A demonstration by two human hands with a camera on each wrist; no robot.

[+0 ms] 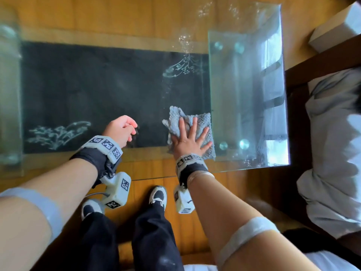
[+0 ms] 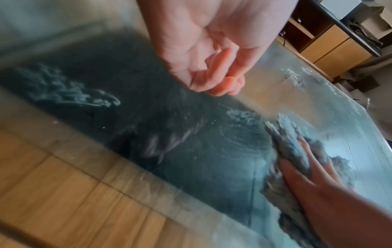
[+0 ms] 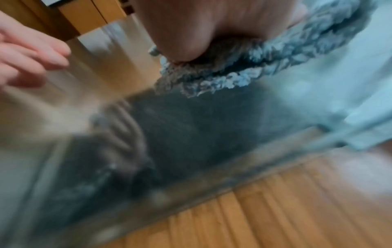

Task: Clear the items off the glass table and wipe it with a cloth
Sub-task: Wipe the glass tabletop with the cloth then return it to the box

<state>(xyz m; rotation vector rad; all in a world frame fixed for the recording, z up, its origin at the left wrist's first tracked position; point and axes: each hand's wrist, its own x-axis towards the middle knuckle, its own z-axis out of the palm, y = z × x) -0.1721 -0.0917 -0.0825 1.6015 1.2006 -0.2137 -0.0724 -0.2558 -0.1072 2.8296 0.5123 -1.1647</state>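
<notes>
The glass table (image 1: 117, 85) has a dark middle panel with pale etched plant patterns, and nothing stands on it. A grey-blue fluffy cloth (image 1: 203, 122) lies crumpled near the table's front right. My right hand (image 1: 190, 141) presses flat on the cloth with fingers spread and straight. In the right wrist view the heel of my right hand (image 3: 201, 25) bears down on the cloth (image 3: 254, 67). My left hand (image 1: 122, 130) hovers just above the glass left of the cloth, fingers loosely curled, holding nothing. The left wrist view shows my left hand (image 2: 212, 67) empty, with the cloth (image 2: 290, 139) beyond.
Wooden floor (image 1: 195, 222) runs under and in front of the table, where my shoes (image 1: 158, 195) stand. A dark wooden frame (image 1: 297, 118) with pale bedding (image 1: 332, 153) sits close along the table's right edge. A white box (image 1: 336, 30) lies at the far right.
</notes>
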